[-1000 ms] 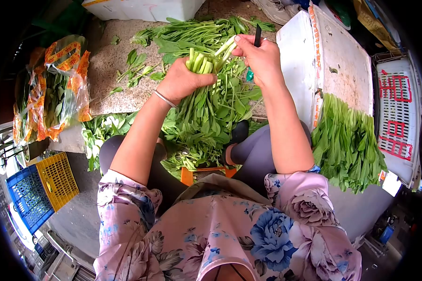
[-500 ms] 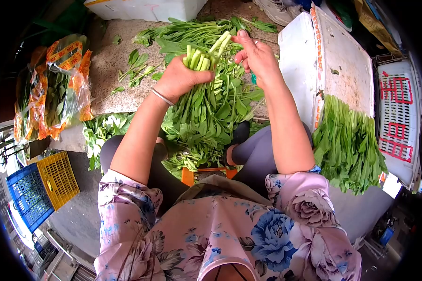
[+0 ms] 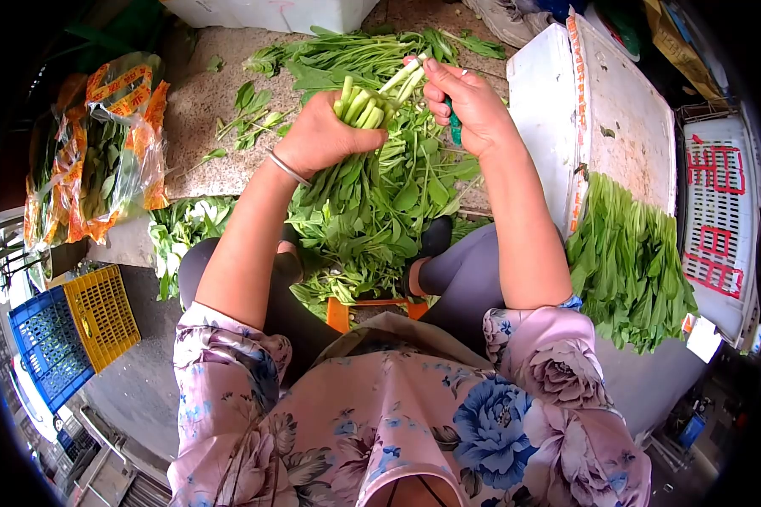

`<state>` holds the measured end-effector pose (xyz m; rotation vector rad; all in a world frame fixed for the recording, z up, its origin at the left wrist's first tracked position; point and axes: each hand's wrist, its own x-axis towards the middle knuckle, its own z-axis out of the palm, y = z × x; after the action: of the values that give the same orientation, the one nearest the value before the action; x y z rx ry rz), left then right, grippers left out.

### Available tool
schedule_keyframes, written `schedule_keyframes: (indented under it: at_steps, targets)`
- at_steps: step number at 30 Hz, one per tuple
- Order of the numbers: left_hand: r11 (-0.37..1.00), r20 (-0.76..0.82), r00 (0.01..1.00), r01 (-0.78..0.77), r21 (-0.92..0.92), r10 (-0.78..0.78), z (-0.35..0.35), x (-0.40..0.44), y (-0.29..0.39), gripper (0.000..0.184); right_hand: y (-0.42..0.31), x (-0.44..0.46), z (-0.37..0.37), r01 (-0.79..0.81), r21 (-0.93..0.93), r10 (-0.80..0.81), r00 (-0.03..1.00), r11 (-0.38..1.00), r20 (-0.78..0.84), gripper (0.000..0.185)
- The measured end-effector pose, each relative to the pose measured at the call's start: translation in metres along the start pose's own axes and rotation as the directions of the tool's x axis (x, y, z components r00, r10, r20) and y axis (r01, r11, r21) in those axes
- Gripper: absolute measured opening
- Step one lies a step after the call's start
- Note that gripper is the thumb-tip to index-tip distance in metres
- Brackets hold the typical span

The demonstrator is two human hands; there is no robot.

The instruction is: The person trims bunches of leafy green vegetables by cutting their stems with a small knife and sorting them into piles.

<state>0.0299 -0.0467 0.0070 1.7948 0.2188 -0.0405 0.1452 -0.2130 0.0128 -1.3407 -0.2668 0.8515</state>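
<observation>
A bunch of leafy greens (image 3: 359, 108), its pale cut stems pointing up, is gripped in my left hand (image 3: 334, 135), closed around the stems. My right hand (image 3: 469, 106) is closed, thumb and fingers pinching the tips of a few longer stems (image 3: 404, 80) that lean out of the bunch. A small teal-green thing (image 3: 456, 128) shows under the right palm; its kind is hidden by the fingers. Loose greens (image 3: 355, 237) lie below the hands, and more leafy greens (image 3: 347, 55) are heaped beyond them.
White foam boxes (image 3: 541, 118) stand at right, with a row of greens (image 3: 630, 270) beside them. Plastic-bagged greens (image 3: 101, 152) are at left. A blue and yellow crate (image 3: 101, 313) sits lower left, a white basket (image 3: 719, 211) far right. Scattered leaves lie on the stone surface (image 3: 207, 144).
My right hand has closed its thumb and fingers on the stem tips, where before they were nearly at them with fingers apart. The left hand keeps its grip on the bunch.
</observation>
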Motion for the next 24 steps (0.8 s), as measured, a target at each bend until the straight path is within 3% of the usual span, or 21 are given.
schedule_keyframes:
  at_steps: [4,6,7,8,9,10,11,12,13,14,16,17,22,24]
  targets:
    - [0.996,0.018,1.000,-0.020,-0.092,0.022,-0.005,-0.003,0.001,0.029,-0.006,-0.001,-0.009,-0.015,-0.027,0.016,1.000,1.000,0.009,0.034]
    - [0.985,0.041,0.999,-0.015,-0.170,0.022,-0.007,-0.004,0.003,0.027,-0.006,0.000,-0.016,0.043,-0.115,-0.054,0.994,0.992,-0.097,0.034]
    - [0.984,0.031,0.999,-0.019,-0.178,0.025,-0.008,-0.005,0.003,0.025,-0.005,0.003,-0.021,0.074,-0.329,-0.132,0.979,0.941,-0.157,0.041]
    - [0.984,0.029,0.999,-0.018,-0.179,0.023,-0.008,-0.006,0.004,0.025,0.004,0.011,-0.026,0.073,-0.329,-0.130,0.979,0.941,-0.155,0.041]
    - [0.970,0.037,0.999,0.006,-0.241,0.003,-0.008,-0.006,0.004,0.025,0.012,0.016,-0.024,0.024,-0.686,-0.339,0.881,0.727,-0.329,0.045]
    - [0.953,0.046,0.999,0.030,-0.302,-0.017,-0.008,-0.006,0.005,0.025,0.018,0.020,-0.025,-0.140,-0.902,-0.579,0.724,0.408,-0.374,0.049]
    - [0.953,0.047,0.999,0.030,-0.303,-0.017,-0.007,-0.006,0.005,0.025,0.020,0.019,-0.031,-0.140,-0.903,-0.579,0.724,0.407,-0.374,0.049]
    - [0.948,0.057,0.998,0.051,-0.315,-0.035,-0.007,-0.006,0.006,0.025,0.003,0.005,-0.017,-0.088,-0.701,-0.308,0.855,0.708,-0.418,0.051]
    - [0.943,0.065,0.996,0.072,-0.326,-0.054,-0.007,-0.007,0.006,0.025,-0.006,-0.003,-0.006,-0.114,-0.397,-0.028,0.942,0.911,-0.334,0.053]
    - [0.942,0.063,0.996,0.073,-0.327,-0.056,-0.006,-0.007,0.007,0.025,-0.003,-0.003,0.000,-0.116,-0.398,-0.025,0.943,0.910,-0.332,0.053]
    - [0.966,0.110,0.993,0.078,-0.248,-0.052,-0.004,-0.007,0.009,0.031,0.003,-0.003,0.010,0.133,-0.207,-0.143,0.989,0.969,-0.031,0.044]
    - [0.964,0.124,0.992,0.067,-0.258,-0.036,-0.002,-0.006,0.006,0.032,0.006,-0.001,0.011,0.090,-0.141,-0.101,0.992,0.986,-0.074,0.035]
    - [0.945,0.168,0.983,0.121,-0.305,-0.072,-0.004,-0.003,-0.001,0.040,-0.001,0.003,-0.004,0.148,-0.374,-0.217,0.964,0.916,-0.151,0.024]
    - [0.926,0.161,0.986,0.101,-0.365,-0.044,-0.003,-0.002,-0.004,0.043,0.003,0.009,-0.011,0.159,-0.695,-0.318,0.942,0.701,-0.105,0.024]
